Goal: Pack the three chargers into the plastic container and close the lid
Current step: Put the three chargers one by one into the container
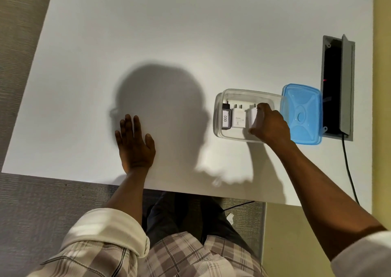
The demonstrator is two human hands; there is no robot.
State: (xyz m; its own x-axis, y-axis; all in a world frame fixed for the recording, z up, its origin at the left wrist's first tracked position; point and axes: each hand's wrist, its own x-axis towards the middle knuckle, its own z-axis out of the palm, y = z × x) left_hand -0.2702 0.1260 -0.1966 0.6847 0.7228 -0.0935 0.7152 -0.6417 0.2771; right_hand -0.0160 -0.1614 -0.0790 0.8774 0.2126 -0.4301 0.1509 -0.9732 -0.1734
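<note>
A clear plastic container [218, 116] stands on the white table at the right. Inside it lie a black charger [226, 118] with a white "030" label at the left and a white charger [238, 119] beside it. A third white charger [252, 116] is inside at the right, with my right hand [269, 125] shut on it over the container. The blue lid [301, 113] lies on the table just right of the container, leaning on its rim. My left hand [134, 143] rests flat on the table, fingers apart, well left of the container.
A grey recessed cable box [347, 86] with its flap raised sits in the table right of the lid, and a black cord [349, 171] runs from it over the front edge. The white table [148, 33] spreads wide to the left and far side.
</note>
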